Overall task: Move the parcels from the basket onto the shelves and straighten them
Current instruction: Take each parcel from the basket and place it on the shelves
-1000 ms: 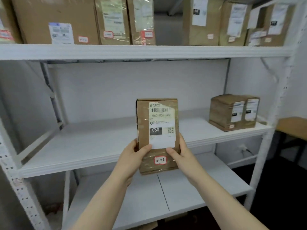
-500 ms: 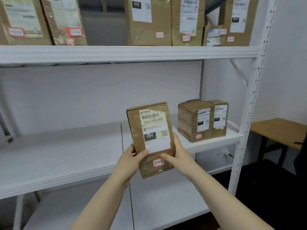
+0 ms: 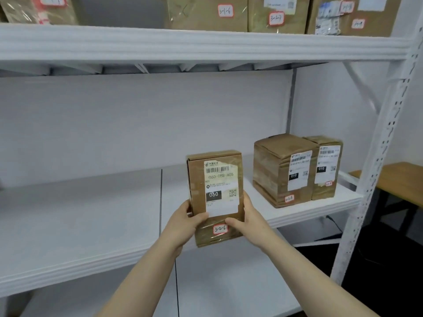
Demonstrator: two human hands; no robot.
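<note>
The middle shelf (image 3: 80,225) lies bare across its whole left and centre. At its far right end two taped brown parcels (image 3: 283,170) stand touching each other, filling that corner beside the white upright post (image 3: 375,179). The upper shelf (image 3: 183,44) overhangs, leaving tall open space beneath. The lower shelf (image 3: 229,282) is bare where it shows.
</note>
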